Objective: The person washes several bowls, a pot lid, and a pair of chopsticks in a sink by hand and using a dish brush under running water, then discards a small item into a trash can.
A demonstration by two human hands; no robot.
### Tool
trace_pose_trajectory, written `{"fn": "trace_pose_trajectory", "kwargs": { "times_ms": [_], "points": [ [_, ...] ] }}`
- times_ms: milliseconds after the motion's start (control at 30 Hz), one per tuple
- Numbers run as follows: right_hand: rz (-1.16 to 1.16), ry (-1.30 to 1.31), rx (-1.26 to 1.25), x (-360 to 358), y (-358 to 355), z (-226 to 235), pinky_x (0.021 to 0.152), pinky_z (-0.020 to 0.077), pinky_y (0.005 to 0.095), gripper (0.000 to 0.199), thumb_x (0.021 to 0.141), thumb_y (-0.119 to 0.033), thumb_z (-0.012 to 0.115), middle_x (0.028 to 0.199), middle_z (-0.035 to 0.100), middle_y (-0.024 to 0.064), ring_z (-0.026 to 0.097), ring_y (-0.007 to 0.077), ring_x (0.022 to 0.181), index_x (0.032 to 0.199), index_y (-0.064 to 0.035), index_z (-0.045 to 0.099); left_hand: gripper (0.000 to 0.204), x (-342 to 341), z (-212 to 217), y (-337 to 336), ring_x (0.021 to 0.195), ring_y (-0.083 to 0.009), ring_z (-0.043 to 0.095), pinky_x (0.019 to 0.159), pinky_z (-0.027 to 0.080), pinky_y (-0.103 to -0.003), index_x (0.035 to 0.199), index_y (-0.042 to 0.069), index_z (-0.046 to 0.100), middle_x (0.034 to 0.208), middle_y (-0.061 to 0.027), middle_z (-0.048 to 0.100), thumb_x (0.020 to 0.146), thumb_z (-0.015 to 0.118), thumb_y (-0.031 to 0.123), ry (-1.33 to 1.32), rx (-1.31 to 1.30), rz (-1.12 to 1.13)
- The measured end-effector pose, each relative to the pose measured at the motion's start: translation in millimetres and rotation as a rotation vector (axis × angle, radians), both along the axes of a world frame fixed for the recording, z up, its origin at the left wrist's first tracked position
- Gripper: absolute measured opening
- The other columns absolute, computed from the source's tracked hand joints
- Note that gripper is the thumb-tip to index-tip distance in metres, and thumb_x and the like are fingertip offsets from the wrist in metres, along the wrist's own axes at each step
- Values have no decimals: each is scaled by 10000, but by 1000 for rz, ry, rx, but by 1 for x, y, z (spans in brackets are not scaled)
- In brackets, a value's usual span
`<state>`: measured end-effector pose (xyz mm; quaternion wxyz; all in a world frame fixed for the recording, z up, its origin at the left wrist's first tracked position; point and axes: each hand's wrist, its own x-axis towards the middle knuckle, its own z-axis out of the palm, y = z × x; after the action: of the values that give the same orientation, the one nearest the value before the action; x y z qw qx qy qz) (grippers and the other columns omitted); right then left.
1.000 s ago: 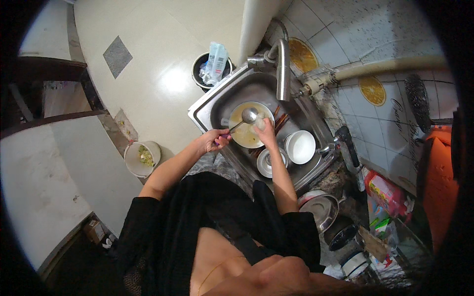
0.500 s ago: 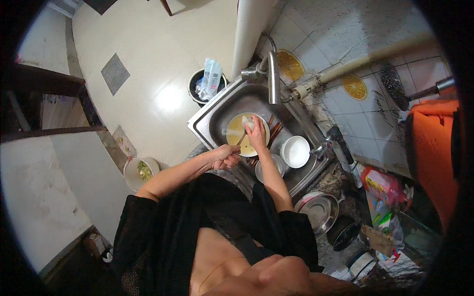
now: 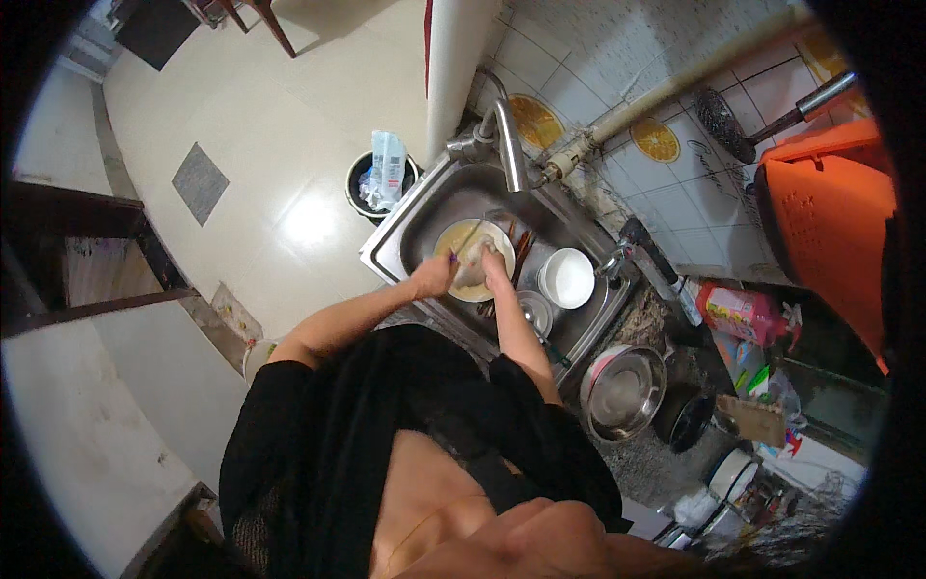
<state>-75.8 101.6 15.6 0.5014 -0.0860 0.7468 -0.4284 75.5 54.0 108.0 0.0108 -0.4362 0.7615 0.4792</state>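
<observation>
1. Two bare hands work over one steel sink (image 3: 424, 207), both inside its basin.
2. One left hand (image 3: 431, 278) is closed around a thin utensil handle (image 3: 470, 234) near the sink's front edge; what kind of utensil it is cannot be told.
3. One right hand (image 3: 492, 262) is closed on a pale cloth (image 3: 473, 275), pressed against the single round yellowish plate (image 3: 453, 241) that lies in the middle of the basin.
4. One curved tap (image 3: 508, 154) rises from the sink's back edge and bends over the basin.
5. One white bowl (image 3: 567, 278) sits at the sink's right end, just beside the plate.
6. One smaller steel bowl (image 3: 533, 311) sits by the front right corner of the sink, near the right forearm.
7. Several dark chopsticks (image 3: 522, 253) lie between the plate and the white bowl; their exact count cannot be told.
8. One steel pan (image 3: 624, 391) rests on the counter, beyond the sink's right end.
9. One dark bin (image 3: 359, 188) stands on the floor, off the sink's left end, with a bag in it.
10. One orange basket (image 3: 831, 217) is at the far right, well apart from the sink.
</observation>
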Motion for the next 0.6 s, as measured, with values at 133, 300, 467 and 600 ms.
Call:
{"fn": "trace_pose_trajectory", "kwargs": {
  "times_ms": [133,300,467,600],
  "points": [
    [322,398,20,-16,39,-22,832,359,319,478,736,-180,521,1078,490,156,473,249,986,1162,-30,365,269,-11,12,-48,797,-393,537,690,426,-467,967,27,353,859,-234,547,822,372,253,-244,-112,-18],
    [495,554,117,-9,60,12,820,368,333,490,696,-149,564,1038,507,185,485,294,971,1137,-51,374,207,-14,-29,-79,810,-331,560,665,463,-394,972,29,355,916,-185,534,798,388,135,-343,-272,-154],
    [295,459,14,-12,84,1,804,375,331,463,708,-179,576,1018,503,176,489,278,941,1111,-37,398,247,-26,-60,-76,862,-303,542,697,460,-378,995,37,347,940,-171,504,776,428,117,-323,-256,-128],
    [-57,184,-1,-21,87,19,785,372,280,465,760,-203,563,1045,466,93,450,187,949,1153,-55,365,360,-26,-77,-65,975,-263,459,787,406,-336,1099,29,360,1077,-140,425,763,437,132,-260,-563,-101]
  ]
}}
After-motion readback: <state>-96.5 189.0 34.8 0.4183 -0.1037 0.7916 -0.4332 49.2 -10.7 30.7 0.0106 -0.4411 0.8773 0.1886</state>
